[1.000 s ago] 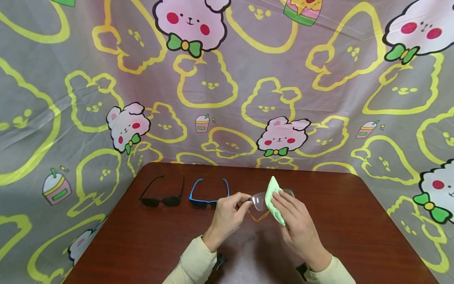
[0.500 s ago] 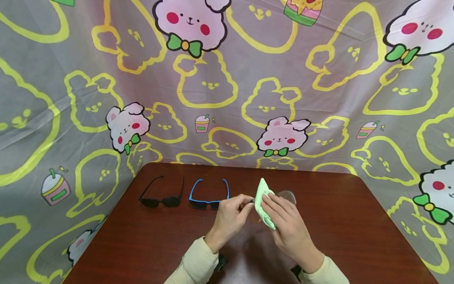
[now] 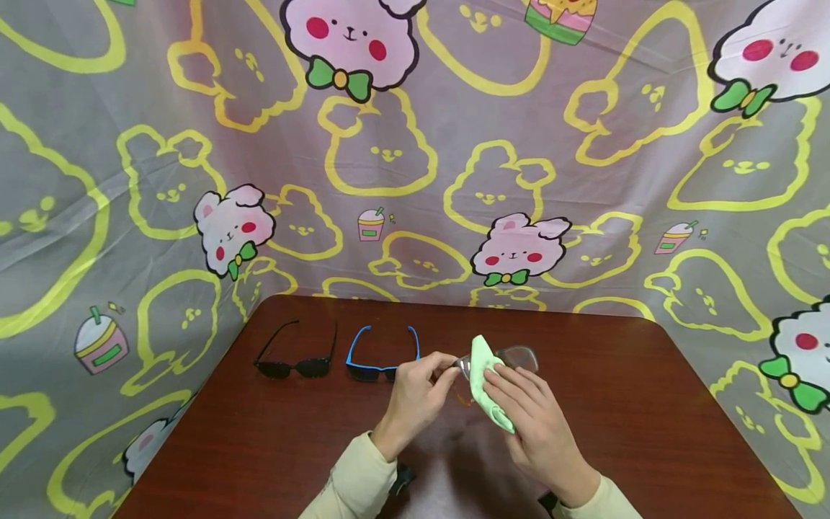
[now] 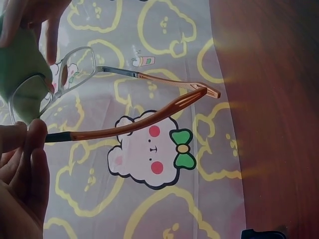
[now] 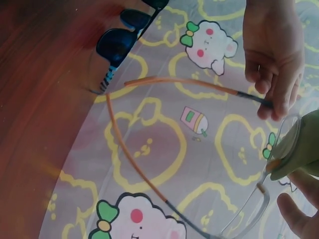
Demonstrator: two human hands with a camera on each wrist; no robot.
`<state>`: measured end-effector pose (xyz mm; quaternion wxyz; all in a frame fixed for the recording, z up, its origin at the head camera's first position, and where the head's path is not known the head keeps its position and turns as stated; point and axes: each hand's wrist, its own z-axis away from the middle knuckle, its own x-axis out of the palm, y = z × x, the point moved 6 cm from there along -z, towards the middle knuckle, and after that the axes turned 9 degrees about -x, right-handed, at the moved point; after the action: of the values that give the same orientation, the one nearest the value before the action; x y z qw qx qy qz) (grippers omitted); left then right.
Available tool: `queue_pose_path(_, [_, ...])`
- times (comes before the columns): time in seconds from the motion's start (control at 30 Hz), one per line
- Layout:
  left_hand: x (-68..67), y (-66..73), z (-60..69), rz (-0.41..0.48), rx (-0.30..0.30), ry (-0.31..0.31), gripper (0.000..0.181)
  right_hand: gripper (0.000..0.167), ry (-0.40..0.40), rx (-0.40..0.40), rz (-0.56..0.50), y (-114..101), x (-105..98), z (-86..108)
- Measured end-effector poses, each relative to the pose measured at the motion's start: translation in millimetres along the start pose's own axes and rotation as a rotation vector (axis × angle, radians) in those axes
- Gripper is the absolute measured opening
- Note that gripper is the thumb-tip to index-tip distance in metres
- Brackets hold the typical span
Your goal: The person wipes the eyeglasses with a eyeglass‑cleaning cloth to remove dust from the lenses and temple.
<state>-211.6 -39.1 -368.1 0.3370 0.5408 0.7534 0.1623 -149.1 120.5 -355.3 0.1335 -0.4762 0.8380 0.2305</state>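
Observation:
A pair of clear-lensed eyeglasses (image 3: 521, 357) with orange temples (image 4: 129, 128) is held above the table. My left hand (image 3: 415, 400) pinches it by the dark hinge end of one temple, between thumb and fingers. With my right hand (image 3: 538, 425) I hold a light green cloth (image 3: 483, 382) against the lens nearer the left hand, fingers on one side and thumb (image 5: 294, 209) on the other. The cloth covers much of that lens. The other lens shows bare beyond my right fingers. Both temples point toward me, unfolded.
Black sunglasses (image 3: 293, 369) lie at the left of the brown table (image 3: 214, 447), temples extended toward the back. Blue-framed sunglasses (image 3: 351, 362) lie beside them, partly behind my left hand. A patterned fabric (image 3: 389, 216) hangs around the table's back and sides.
My right hand and the cloth have shifted left over the lens, then slightly back right and lower. The left hand keeps its grip in nearly the same place; the eyeglasses tilt a little.

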Motion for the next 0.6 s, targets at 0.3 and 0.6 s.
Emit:
queue_pose_path(0.3, [-0.4,-1.8,0.8,0.054,-0.015,-0.021,0.004,0.037,0.018,0.018,0.004,4.8,-5.1,2.0])
queue_pose_path(0.6, [1.5,-2.9,2.4,0.042,-0.015,-0.039,0.006,0.038,-0.009,0.049,0.013,8.1,-1.6,2.6])
